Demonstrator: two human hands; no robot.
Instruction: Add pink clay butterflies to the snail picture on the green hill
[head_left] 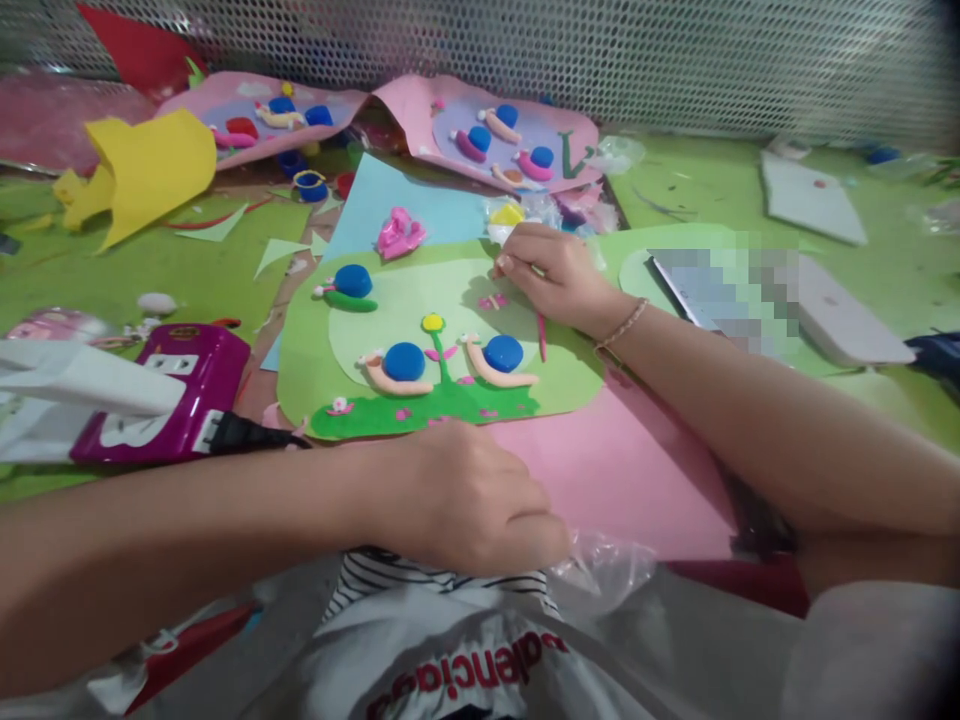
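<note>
- Covering most of the frame is a green tabletop [667,175], pretty messy, with paper scraps [217,222] scattered over the left side.
- Metal mesh [480,45] full of small holes runs right across the top of the frame, behind everything.
- Green card [306,345] sits flat in the middle of the frame, with three blue-shelled snails [405,362] and a yellow flower [433,322] on it. Pink sheet [615,465] pokes out below it, blue sheet [397,205] above it.
- Right hand [551,280] is over the card's upper right part, fingers bent and bunched together; can't tell if they're pinching anything. Pink strip [542,340] lies just below it.
- Left hand [465,500] is at bottom centre, near the card's lower edge, fingers curled in together. Can't tell what's inside, if anything. Clear plastic [611,568] shows just right of it.
- Upper left has a curled yellow piece [157,165]; two more snail pictures on pink sheets [420,100] lie along the top, near the mesh.
- Purple power strip [229,360] with stuff plugged in at left, pale phone [851,310] at right.
</note>
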